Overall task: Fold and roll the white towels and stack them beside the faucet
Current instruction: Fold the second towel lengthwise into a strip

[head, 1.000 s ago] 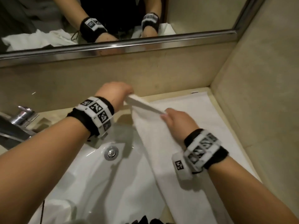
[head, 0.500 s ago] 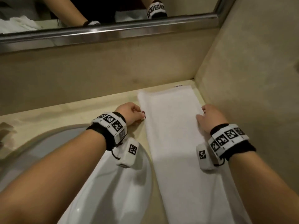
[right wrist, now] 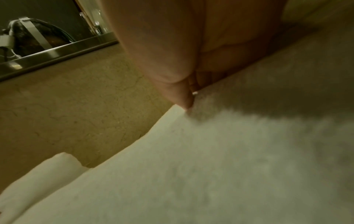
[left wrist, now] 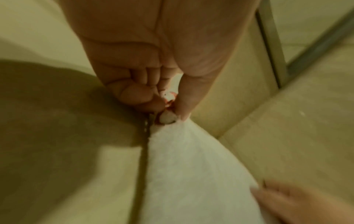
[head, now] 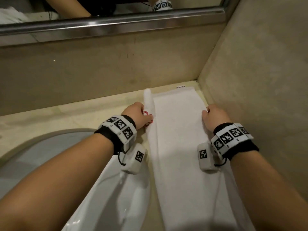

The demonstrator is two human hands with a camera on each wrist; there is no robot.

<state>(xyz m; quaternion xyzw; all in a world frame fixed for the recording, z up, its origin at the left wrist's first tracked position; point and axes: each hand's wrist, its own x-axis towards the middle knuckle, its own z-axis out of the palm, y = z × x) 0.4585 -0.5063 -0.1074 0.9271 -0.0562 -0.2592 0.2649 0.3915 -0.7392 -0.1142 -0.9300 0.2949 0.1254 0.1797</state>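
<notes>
A long white towel [head: 179, 134] lies lengthwise on the beige counter [head: 66, 117], from the back corner toward me. My left hand [head: 141, 116] pinches the towel's left edge [left wrist: 168, 119] between thumb and fingertips and lifts it into a raised fold [head: 148, 100]. At the right edge my right hand [head: 210, 115] has curled fingers, and its thumb [right wrist: 182, 94] presses down on the towel [right wrist: 191, 159]. The faucet is out of view.
A white sink basin [head: 106, 189] sits left of the towel, partly under my left forearm. The beige side wall [head: 258, 80] stands close on the right. A steel-framed mirror [head: 100, 24] runs along the back wall and reflects more white towels [head: 10, 17].
The towel, held up between both hands a second ago, now lies flat on the counter. My hands moved to its two long edges, and the left one has lifted its edge into a fold.
</notes>
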